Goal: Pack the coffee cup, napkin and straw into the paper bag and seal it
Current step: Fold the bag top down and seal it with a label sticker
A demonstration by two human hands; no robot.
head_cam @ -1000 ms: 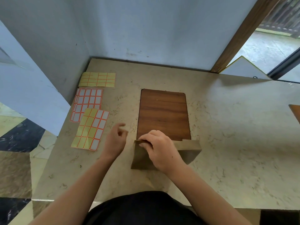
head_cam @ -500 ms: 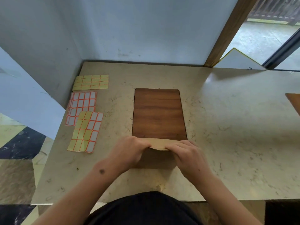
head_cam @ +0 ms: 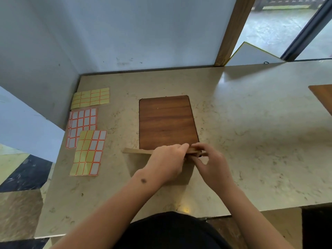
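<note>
A brown paper bag point(head_cam: 186, 174) stands on the marble table just in front of me, seen from above. Its top edge is flattened into a thin strip point(head_cam: 136, 150) that sticks out to the left. My left hand point(head_cam: 167, 163) and my right hand point(head_cam: 209, 161) meet at the middle of that top edge, fingers pinching the folded paper. The hands hide most of the bag. No coffee cup, napkin or straw is visible.
A dark wooden board point(head_cam: 167, 123) lies flat right behind the bag. Three sheets of yellow and white labels with orange borders point(head_cam: 87, 152) lie at the table's left side. A wall closes the back and left. Another wooden piece point(head_cam: 323, 97) shows at the right edge.
My left hand came from the side onto the bag. Both hands closed in from the bag's corners to the middle of the top edge, which is now pressed flatter.
</note>
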